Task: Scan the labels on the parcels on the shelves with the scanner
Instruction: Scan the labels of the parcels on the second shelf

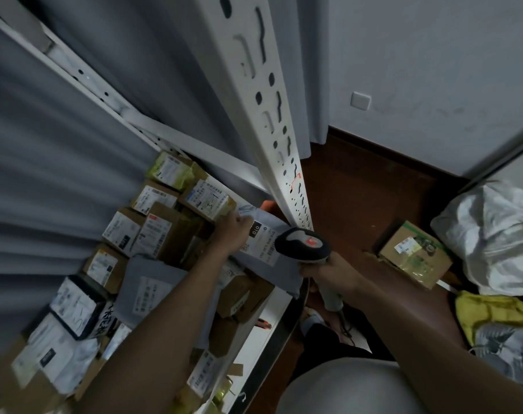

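A grey plastic mailer bag [279,265] carries a white label with black print. At its 3 o'clock, the black-and-grey handheld scanner [303,245] shows an orange mark. Brown cardboard boxes [170,234] at 9 o'clock bear white labels.

Single head-worn wide-angle view, pitched steeply downward. Shelf [272,312] of parcels close below, 7 to 9 o'clock; slotted upright [272,115] runs toward 12; floor [358,198] at 2 o'clock. Edges bowed, probably lens distortion. No second view.
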